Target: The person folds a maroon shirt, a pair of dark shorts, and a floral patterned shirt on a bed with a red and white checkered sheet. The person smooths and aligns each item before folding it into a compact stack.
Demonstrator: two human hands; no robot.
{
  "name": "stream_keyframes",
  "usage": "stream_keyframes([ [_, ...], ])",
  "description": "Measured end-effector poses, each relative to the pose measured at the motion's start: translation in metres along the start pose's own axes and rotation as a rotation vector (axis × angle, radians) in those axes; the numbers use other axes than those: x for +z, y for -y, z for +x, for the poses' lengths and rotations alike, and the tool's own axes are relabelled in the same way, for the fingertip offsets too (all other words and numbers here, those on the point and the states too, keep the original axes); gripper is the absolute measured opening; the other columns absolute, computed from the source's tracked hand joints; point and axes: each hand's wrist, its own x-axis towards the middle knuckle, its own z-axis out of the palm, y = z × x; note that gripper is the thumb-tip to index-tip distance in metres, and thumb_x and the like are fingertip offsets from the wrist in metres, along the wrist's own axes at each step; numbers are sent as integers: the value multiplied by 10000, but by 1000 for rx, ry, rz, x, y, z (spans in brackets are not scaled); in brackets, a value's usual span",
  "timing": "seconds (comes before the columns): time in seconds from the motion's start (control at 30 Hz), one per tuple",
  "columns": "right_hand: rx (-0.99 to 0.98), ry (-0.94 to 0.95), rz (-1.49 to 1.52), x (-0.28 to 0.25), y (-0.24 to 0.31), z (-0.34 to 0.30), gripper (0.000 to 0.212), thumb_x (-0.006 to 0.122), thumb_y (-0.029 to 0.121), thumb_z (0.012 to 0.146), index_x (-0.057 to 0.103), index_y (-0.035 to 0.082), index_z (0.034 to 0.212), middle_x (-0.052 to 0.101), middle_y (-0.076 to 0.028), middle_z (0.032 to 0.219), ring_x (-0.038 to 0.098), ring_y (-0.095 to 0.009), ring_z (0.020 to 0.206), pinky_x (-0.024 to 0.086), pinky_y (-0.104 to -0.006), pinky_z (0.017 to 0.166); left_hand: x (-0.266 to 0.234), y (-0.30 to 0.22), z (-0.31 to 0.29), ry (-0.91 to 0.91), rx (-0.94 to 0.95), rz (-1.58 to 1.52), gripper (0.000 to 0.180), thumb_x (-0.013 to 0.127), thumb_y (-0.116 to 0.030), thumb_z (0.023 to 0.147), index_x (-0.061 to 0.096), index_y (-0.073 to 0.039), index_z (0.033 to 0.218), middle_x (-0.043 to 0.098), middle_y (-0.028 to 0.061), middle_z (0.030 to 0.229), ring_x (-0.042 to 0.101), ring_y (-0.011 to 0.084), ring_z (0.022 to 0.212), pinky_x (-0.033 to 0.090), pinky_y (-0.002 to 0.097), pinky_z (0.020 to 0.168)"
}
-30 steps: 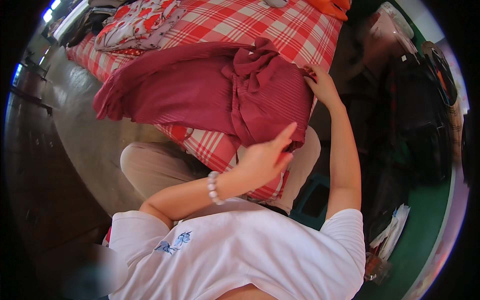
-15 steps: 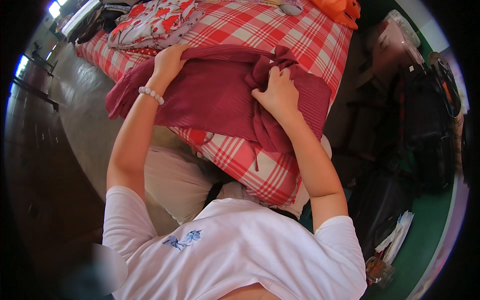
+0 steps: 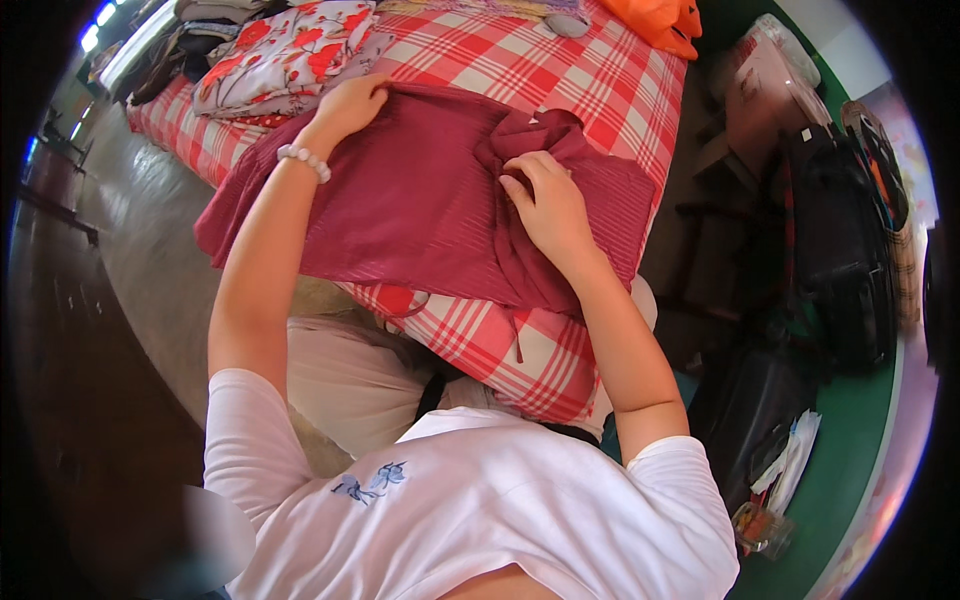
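A person in a white T-shirt [image 3: 480, 510] leans over a table covered with a red and white checked cloth [image 3: 580, 80]. A dark red garment [image 3: 420, 210] lies spread across the near half of the table, its left edge hanging over the side.

The left hand [image 3: 350, 103], with a pale bead bracelet [image 3: 303, 162] on the wrist, grips the garment's far edge, fingers curled shut on the fabric. The right hand [image 3: 548, 200] rests on a bunched knot of the same garment near its middle, fingers bent and pressing into the folds; whether it pinches the cloth or only presses cannot be told.

Beyond the left hand lies a folded floral fabric [image 3: 290, 60] in red and grey, with darker clothes [image 3: 215, 12] behind it. At the far right corner of the table sits something bright orange [image 3: 665, 20].

To the right of the table, on a green floor [image 3: 850, 450], stand a black bag [image 3: 835, 250] and a clear plastic box [image 3: 765, 75]; its contents are not clear. Papers [image 3: 790, 460] lie lower down. To the left the floor is grey concrete [image 3: 150, 270].
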Motion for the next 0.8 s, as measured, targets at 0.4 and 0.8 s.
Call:
stream_keyframes([
  [0.4,29,139,-363,27,10,-62,864,462,672,879,392,29,1451,301,-185,1543,247,-343,1445,121,-549,1168,23,-17,19,-217,-56,745,351,573,-53,845,598,-134,1186,634,75,1169,602,287,1120,467,451,950],
  [0.8,-52,241,-182,-55,24,-90,701,652,390,871,402,34,1421,319,-190,1508,262,-345,1427,186,-494,1167,-13,-229,-58,-182,487,-203,407,603,-90,856,551,-64,1259,506,133,1366,444,338,1297,341,454,1092],
])
